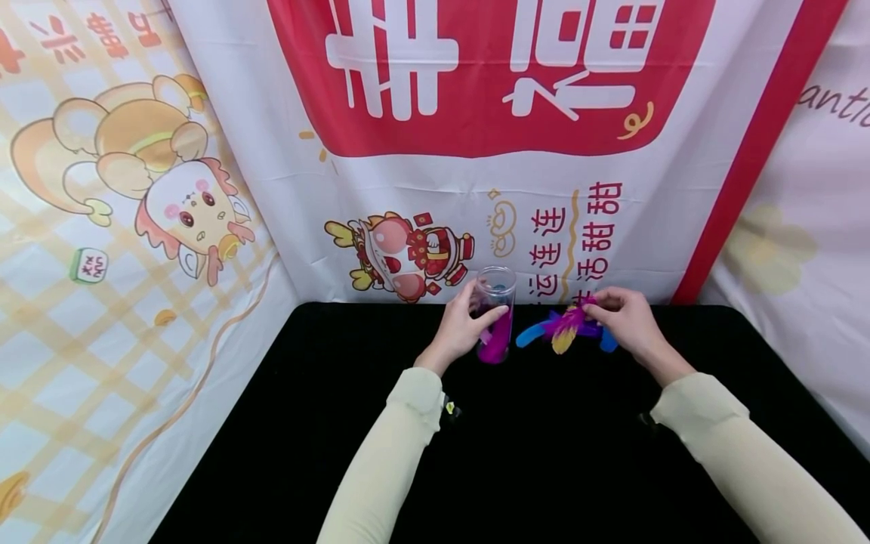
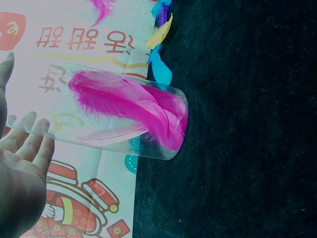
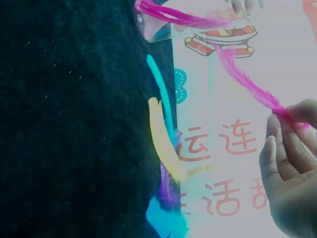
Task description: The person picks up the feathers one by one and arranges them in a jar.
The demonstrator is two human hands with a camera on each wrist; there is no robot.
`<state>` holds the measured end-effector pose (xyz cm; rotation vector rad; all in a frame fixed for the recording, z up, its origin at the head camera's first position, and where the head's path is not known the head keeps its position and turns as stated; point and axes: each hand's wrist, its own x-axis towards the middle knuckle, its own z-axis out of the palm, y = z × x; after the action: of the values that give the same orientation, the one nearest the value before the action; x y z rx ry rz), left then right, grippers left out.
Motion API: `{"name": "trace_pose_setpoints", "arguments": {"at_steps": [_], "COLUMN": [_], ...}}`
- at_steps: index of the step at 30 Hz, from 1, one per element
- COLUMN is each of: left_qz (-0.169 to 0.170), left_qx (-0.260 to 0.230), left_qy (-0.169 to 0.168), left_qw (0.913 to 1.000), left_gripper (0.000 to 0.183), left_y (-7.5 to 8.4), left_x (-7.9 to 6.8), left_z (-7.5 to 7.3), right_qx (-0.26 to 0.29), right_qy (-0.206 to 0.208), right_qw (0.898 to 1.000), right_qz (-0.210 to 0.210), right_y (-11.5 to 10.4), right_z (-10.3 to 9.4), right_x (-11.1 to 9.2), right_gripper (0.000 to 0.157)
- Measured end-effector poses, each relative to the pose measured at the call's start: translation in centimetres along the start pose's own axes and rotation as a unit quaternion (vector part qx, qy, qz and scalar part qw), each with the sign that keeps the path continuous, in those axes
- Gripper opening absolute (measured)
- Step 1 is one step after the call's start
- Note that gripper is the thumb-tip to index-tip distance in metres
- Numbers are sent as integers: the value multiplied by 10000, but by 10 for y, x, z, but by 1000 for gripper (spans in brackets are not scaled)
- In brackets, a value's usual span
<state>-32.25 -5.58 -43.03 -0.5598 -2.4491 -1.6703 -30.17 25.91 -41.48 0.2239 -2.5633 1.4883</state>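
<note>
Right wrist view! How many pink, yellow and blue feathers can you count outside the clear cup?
Pink feather, pinched in the right hand: 1
Yellow feather: 1
Blue feathers: 2
Total: 4
</note>
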Motion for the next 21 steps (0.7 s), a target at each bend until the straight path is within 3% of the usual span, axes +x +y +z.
{"name": "trace_pose_setpoints", "arguments": {"at_steps": [21], "left_qz": [15], "left_qx": [-11], "left_qy": [-14], "left_qw": [10000], "left_gripper": [66], "left_y": [-1], "left_x": [1], "left_z": [-1], "right_qx": [331], "right_qy": [-37], "right_qw": [9981], "right_qz": [-513], "right_y": [-36], "right_z": [2], "right_x": [15], "right_gripper": [26]}}
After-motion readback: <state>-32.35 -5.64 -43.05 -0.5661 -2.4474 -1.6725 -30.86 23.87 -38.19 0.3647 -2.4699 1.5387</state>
